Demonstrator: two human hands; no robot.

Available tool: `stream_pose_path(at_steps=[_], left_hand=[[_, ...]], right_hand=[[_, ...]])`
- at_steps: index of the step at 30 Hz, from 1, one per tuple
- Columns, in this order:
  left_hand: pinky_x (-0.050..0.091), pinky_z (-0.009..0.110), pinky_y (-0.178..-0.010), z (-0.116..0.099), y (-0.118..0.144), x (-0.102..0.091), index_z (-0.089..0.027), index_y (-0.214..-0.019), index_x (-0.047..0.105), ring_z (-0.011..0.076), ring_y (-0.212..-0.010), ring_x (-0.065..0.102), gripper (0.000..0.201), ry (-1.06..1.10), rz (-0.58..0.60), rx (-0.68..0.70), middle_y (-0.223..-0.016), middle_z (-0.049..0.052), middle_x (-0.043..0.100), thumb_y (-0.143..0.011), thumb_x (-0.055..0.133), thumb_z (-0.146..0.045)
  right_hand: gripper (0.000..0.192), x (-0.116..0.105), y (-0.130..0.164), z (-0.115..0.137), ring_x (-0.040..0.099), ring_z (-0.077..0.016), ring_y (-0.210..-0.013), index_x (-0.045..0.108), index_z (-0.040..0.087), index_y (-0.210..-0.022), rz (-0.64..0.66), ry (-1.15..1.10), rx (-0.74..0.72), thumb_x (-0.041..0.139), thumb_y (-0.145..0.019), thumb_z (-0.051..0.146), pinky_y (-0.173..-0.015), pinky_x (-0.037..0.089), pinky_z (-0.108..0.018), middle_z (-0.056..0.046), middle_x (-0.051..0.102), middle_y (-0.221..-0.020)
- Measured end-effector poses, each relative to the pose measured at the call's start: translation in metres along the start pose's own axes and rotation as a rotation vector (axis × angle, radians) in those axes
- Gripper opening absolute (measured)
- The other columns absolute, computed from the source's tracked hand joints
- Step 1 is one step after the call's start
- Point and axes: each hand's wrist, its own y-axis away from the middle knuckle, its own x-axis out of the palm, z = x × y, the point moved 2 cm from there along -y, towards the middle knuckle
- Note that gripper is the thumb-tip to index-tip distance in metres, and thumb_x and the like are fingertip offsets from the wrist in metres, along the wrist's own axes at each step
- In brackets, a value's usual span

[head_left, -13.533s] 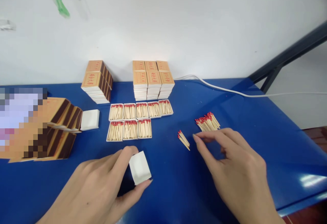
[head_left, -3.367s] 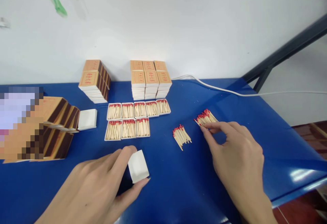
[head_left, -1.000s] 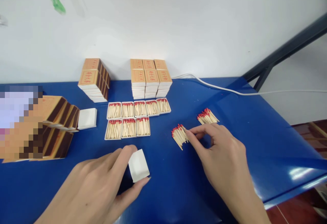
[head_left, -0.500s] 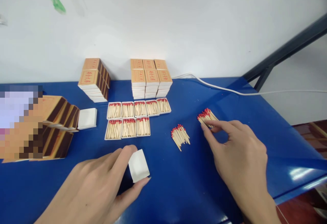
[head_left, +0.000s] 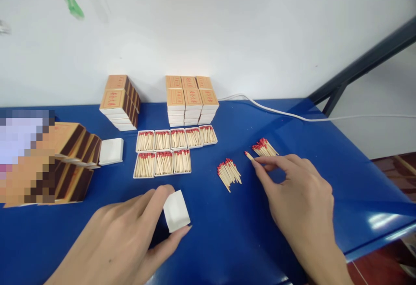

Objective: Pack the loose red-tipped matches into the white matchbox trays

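Note:
Between the thumb and fingers of my left hand [head_left: 126, 233] is a white matchbox tray [head_left: 176, 211], with no matches showing in it. My right hand [head_left: 299, 194] pinches a red-tipped match [head_left: 248, 155], its head pointing up and left. Just behind those fingers lies a loose pile of matches [head_left: 264, 147]. A second small pile of matches [head_left: 229, 173] rests on the blue table [head_left: 221, 224] between my two hands. Beyond my left hand, two rows of open trays filled with matches [head_left: 173, 161] stand side by side.
Stacked matchboxes [head_left: 193, 98] stand against the wall, with another stack [head_left: 118, 101] to their left. More matchboxes [head_left: 73, 181] sit at the left, partly blurred out, beside a white tray [head_left: 111, 151]. A white cable [head_left: 279, 111] runs along the table's back.
My right hand has moved slightly left, away from the far pile, and a match now shows between its fingertips. My left hand and the tray have stayed still.

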Motion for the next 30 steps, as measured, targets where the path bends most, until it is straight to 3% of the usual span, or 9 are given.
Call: stream_pose_path(at_steps=[14,17,30], left_hand=[[0.054,0.039,-0.045,0.000,0.001,-0.002,-0.025,-0.126,0.058,0.0259,-0.057,0.080,0.038,0.001,0.003,0.001,-0.076,-0.003,0.077,-0.124,0.040,-0.058],[0.054,0.040,-0.045,-0.001,0.000,-0.002,-0.025,-0.128,0.058,0.0261,-0.055,0.079,0.038,-0.001,0.003,-0.002,-0.077,-0.003,0.077,-0.124,0.041,-0.058],[0.053,0.041,-0.045,-0.001,0.002,0.000,-0.026,-0.129,0.057,0.0259,-0.054,0.078,0.036,0.003,0.011,-0.004,-0.076,-0.004,0.076,-0.124,0.042,-0.058]], right_hand=[[0.029,-0.002,0.015,0.028,0.067,-0.0250,-0.086,0.085,0.025,-0.099,0.038,-0.103,-0.140,0.067,-0.115,0.042,-0.076,0.049,-0.039,-0.004,0.078,-0.089],[0.028,-0.005,0.014,0.026,0.065,-0.0240,-0.083,0.086,0.026,-0.100,0.058,-0.133,-0.125,0.068,-0.114,0.043,-0.074,0.048,-0.038,-0.004,0.078,-0.089],[0.026,-0.007,-0.004,-0.002,0.069,-0.0328,-0.096,0.085,0.023,-0.108,-0.069,0.083,-0.001,0.068,-0.112,0.042,-0.069,0.041,-0.041,-0.009,0.080,-0.097]])
